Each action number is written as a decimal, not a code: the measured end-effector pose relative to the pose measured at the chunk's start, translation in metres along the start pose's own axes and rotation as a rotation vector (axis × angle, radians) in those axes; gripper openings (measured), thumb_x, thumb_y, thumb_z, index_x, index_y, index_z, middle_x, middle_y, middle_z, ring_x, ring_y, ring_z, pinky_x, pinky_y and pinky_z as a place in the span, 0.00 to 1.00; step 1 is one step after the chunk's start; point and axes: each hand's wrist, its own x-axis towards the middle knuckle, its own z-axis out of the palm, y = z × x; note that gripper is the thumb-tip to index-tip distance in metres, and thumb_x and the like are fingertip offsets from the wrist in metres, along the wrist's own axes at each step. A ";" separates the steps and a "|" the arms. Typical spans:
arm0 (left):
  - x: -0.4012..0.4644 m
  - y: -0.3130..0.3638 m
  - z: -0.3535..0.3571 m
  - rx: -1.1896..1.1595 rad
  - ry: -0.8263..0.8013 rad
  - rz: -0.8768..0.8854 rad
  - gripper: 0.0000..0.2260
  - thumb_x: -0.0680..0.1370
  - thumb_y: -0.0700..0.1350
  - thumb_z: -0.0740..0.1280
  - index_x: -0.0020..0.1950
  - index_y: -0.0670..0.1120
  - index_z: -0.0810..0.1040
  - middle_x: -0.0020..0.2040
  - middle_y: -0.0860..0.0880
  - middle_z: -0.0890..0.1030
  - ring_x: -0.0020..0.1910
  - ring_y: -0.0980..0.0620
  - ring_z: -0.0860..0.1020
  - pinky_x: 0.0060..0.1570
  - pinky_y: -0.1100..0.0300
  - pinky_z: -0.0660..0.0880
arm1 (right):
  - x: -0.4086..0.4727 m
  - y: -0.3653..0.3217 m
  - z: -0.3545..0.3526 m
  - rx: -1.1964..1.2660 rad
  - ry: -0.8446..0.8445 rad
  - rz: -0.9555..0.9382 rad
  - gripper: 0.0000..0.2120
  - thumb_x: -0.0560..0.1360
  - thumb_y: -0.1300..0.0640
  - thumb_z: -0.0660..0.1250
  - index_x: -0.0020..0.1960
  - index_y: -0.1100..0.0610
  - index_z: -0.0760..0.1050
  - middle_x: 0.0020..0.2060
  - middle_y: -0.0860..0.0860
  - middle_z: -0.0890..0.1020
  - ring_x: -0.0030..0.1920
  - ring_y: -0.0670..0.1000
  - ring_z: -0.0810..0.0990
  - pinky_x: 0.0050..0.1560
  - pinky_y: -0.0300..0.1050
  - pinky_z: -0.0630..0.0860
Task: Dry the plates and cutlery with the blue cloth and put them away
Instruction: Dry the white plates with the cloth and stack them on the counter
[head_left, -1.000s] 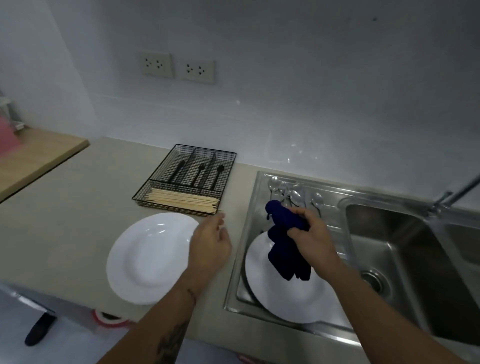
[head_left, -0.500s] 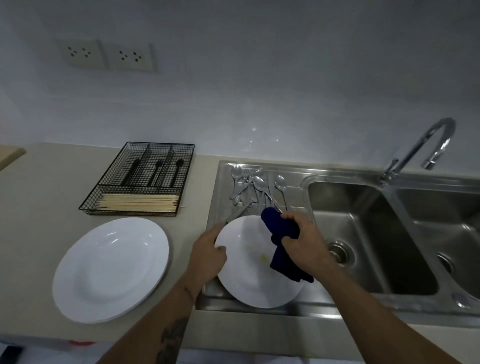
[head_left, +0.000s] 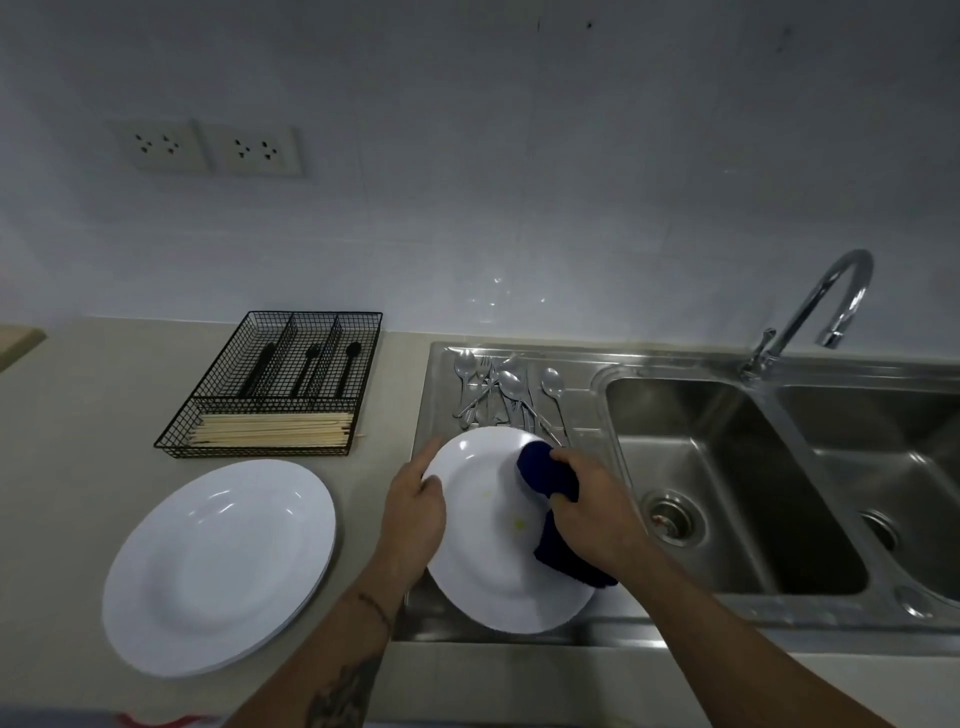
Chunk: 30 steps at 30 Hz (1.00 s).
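Observation:
A white plate (head_left: 488, 525) is tilted up over the sink's drainboard (head_left: 582, 415). My left hand (head_left: 413, 512) grips its left rim, thumb on the face. My right hand (head_left: 592, 506) holds the dark blue cloth (head_left: 548, 475) bunched against the plate's right side; the cloth's tail hangs down below my wrist. A small yellowish spot shows on the plate's middle. Several silver spoons and forks (head_left: 501, 392) lie on the drainboard behind the plate. Another white plate (head_left: 218, 564) lies flat on the counter to the left.
A black wire cutlery tray (head_left: 280, 387) holds black cutlery and wooden chopsticks at the back of the beige counter (head_left: 98, 415). A double steel sink (head_left: 727, 483) with a curved tap (head_left: 826, 301) fills the right. Two wall sockets (head_left: 208, 148) sit above the counter.
My left hand moved from above the counter to the plate's left rim and lifted the plate. My right hand brought the cloth onto the plate's right side. The view swung right.

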 end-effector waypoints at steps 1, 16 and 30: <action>-0.002 0.010 0.000 -0.044 -0.004 0.011 0.25 0.79 0.35 0.54 0.70 0.56 0.75 0.64 0.54 0.78 0.59 0.55 0.77 0.53 0.62 0.75 | 0.001 -0.007 -0.002 0.002 0.009 -0.021 0.27 0.76 0.64 0.64 0.74 0.53 0.69 0.69 0.53 0.74 0.66 0.53 0.74 0.67 0.46 0.72; 0.004 0.107 -0.019 -0.390 0.061 0.019 0.23 0.80 0.32 0.56 0.50 0.57 0.84 0.42 0.57 0.85 0.43 0.53 0.82 0.46 0.53 0.81 | -0.003 -0.056 -0.035 -0.670 0.099 -0.239 0.29 0.78 0.51 0.56 0.79 0.50 0.58 0.80 0.52 0.57 0.79 0.56 0.56 0.79 0.59 0.49; 0.011 0.134 -0.038 -0.478 0.106 0.070 0.19 0.81 0.34 0.58 0.53 0.54 0.82 0.49 0.55 0.82 0.47 0.52 0.81 0.45 0.57 0.79 | -0.012 -0.062 -0.041 -0.447 -0.099 -0.514 0.26 0.80 0.59 0.57 0.78 0.52 0.65 0.78 0.48 0.62 0.77 0.49 0.60 0.77 0.36 0.49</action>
